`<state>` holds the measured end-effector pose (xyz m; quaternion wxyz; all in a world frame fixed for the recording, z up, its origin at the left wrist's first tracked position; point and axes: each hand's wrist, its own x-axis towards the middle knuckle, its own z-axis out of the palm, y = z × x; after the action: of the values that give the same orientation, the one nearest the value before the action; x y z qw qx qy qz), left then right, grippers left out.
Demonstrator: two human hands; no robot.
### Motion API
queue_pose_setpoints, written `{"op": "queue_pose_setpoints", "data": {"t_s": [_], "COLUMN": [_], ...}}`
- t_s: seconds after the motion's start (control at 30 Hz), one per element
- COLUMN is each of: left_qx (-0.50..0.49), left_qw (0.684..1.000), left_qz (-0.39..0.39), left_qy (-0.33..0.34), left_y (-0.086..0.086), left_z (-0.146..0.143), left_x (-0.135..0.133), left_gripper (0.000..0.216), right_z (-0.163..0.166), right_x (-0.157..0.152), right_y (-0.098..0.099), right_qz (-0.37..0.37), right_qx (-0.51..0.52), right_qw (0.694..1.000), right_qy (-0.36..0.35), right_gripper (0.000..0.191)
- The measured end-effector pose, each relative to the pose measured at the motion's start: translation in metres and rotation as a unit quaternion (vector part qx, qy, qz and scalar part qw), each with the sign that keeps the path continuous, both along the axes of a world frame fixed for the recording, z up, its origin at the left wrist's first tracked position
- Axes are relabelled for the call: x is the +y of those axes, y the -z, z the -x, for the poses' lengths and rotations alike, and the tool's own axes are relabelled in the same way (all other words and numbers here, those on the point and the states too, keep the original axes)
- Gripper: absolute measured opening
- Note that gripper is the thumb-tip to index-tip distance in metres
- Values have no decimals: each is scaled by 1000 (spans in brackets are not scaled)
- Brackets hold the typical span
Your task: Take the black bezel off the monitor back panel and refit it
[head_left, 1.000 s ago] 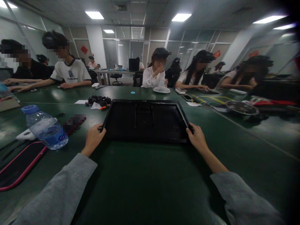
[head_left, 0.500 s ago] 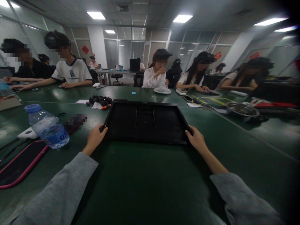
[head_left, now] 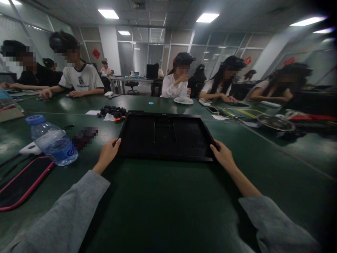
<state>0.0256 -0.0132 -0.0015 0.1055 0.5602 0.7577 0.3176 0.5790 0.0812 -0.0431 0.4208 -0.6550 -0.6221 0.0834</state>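
A black rectangular frame [head_left: 163, 151], like a monitor's casing, lies in front of me on the dark green table [head_left: 168, 200]. It has a raised rim, a small pale mark at the middle of its far edge, and two thin lines running down its dark inside. My left hand [head_left: 109, 153] is closed on its left side, thumb on top near the front corner. On the opposite side, my right hand [head_left: 222, 153] grips the right rim in the same manner. The fingers under the rim are mostly hidden.
Left of me are a water bottle [head_left: 54, 142], a pink-edged black pad [head_left: 25, 182] and a white plug block [head_left: 31, 149]. Beyond the frame lie black tangled gear [head_left: 112, 111] and a white fan [head_left: 183, 101]. A metal bowl [head_left: 275, 123] stands right. Several people sit across the table.
The view has shifted slightly. Both hands keep their hold on the frame, which shows little movement. At the left, a co-worker in a white shirt has drawn an arm back.
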Motion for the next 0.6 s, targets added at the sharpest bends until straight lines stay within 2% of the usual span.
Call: {"op": "queue_pose_setpoints", "data": {"t_s": [0.33, 0.6], "left_qx": [25, 29], "left_qw": [1000, 999], "left_qz": [6, 17], "left_qy": [1, 3], "left_y": [-5, -6], "left_z": [-4, -6], "left_x": [-4, -4], "left_gripper": [51, 51], "right_z": [3, 3], "right_x": [-3, -4], "right_y": [-3, -4], "right_qz": [-26, -11], "right_qx": [-25, -28], "right_qw": [999, 999], "right_qy": [31, 33], "right_gripper": [56, 55]}}
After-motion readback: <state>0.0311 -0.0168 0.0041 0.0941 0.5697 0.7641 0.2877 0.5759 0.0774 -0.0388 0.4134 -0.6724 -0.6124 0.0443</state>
